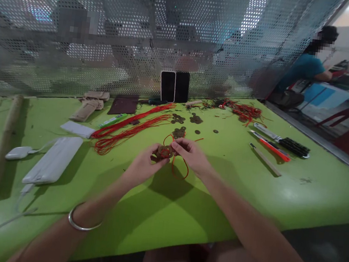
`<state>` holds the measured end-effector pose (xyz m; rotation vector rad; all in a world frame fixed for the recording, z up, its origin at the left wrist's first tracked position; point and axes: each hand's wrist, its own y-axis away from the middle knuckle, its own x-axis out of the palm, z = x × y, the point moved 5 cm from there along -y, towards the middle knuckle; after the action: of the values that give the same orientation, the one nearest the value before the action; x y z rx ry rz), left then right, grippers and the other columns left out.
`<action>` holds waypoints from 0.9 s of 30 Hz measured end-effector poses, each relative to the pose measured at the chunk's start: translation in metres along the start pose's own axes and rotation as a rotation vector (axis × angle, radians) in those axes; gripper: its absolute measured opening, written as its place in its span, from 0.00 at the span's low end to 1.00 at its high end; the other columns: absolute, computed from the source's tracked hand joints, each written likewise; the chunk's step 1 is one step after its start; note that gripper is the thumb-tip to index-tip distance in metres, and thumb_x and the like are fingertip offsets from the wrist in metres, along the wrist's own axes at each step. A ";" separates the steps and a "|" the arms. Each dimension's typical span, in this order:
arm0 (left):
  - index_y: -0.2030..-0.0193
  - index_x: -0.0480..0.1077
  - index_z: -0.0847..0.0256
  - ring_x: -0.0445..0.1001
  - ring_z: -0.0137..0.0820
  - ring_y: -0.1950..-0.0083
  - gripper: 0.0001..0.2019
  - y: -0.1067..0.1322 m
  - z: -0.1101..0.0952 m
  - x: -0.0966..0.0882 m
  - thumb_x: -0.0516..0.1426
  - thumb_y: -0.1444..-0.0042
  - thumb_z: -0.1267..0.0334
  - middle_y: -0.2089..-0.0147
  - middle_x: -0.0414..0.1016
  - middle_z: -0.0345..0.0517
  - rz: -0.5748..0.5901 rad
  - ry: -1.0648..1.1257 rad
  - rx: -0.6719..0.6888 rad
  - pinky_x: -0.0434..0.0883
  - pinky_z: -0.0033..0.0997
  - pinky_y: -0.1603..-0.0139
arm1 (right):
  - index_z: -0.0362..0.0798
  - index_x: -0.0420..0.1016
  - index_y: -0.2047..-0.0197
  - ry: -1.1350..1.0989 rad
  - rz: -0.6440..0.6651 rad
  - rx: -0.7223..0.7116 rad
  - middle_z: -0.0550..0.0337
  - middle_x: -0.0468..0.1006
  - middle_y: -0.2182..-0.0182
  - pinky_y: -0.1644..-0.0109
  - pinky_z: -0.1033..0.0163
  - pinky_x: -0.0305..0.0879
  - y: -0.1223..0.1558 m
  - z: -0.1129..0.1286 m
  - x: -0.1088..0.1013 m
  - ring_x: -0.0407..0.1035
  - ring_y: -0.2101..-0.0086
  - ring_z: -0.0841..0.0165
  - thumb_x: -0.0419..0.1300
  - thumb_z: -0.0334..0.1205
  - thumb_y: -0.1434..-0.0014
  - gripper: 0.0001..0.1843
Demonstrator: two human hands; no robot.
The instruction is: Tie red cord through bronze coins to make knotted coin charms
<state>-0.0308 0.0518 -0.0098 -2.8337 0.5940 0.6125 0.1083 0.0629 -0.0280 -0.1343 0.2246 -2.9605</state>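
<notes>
Between my two hands is a cluster of bronze-coloured coins [165,151] laced with red cord. My left hand [146,161] grips the coins from the left, thumb below and fingers above. At their right edge, my right hand [191,153] has thumb and forefinger pinched together, seemingly on the red cord [179,177], which loops down below the hand; the pinch point itself is too small to make out fully. Just beyond my fingers lies a pile of similar coins [179,132]. Two more coin piles, one of them here [196,118], sit farther back.
Red cord bundles [124,127] lie left of centre. A white power bank [53,160] and a long tan roll [1,145] are at the left. Two phones [175,87] lean on the perforated screen. A brush [294,147] and cutter-like tools lie right; another person [311,66] sits beyond.
</notes>
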 end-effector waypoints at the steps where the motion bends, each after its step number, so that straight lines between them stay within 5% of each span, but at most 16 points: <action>1: 0.62 0.69 0.62 0.71 0.33 0.63 0.09 0.000 -0.001 0.000 0.58 0.50 0.62 0.65 0.74 0.44 -0.010 -0.002 0.005 0.69 0.35 0.60 | 0.47 0.71 0.67 0.004 0.000 0.007 0.61 0.71 0.73 0.63 0.63 0.63 0.000 -0.001 0.000 0.65 0.72 0.71 0.61 0.50 0.48 0.14; 13: 0.59 0.68 0.61 0.71 0.32 0.62 0.11 0.001 0.001 -0.005 0.56 0.46 0.58 0.62 0.74 0.45 -0.090 0.033 0.020 0.69 0.32 0.63 | 0.47 0.72 0.65 0.041 0.030 -0.013 0.61 0.71 0.72 0.63 0.63 0.62 0.002 0.002 0.002 0.65 0.71 0.72 0.59 0.50 0.46 0.14; 27: 0.58 0.71 0.61 0.71 0.33 0.63 0.13 0.000 0.005 -0.002 0.54 0.46 0.57 0.61 0.75 0.45 -0.033 -0.070 -0.025 0.68 0.34 0.61 | 0.46 0.72 0.66 0.025 0.021 0.035 0.60 0.73 0.71 0.63 0.63 0.64 0.002 0.000 0.002 0.66 0.71 0.72 0.59 0.49 0.46 0.14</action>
<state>-0.0345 0.0541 -0.0135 -2.8258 0.5303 0.7146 0.1067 0.0609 -0.0284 -0.0904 0.1761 -2.9445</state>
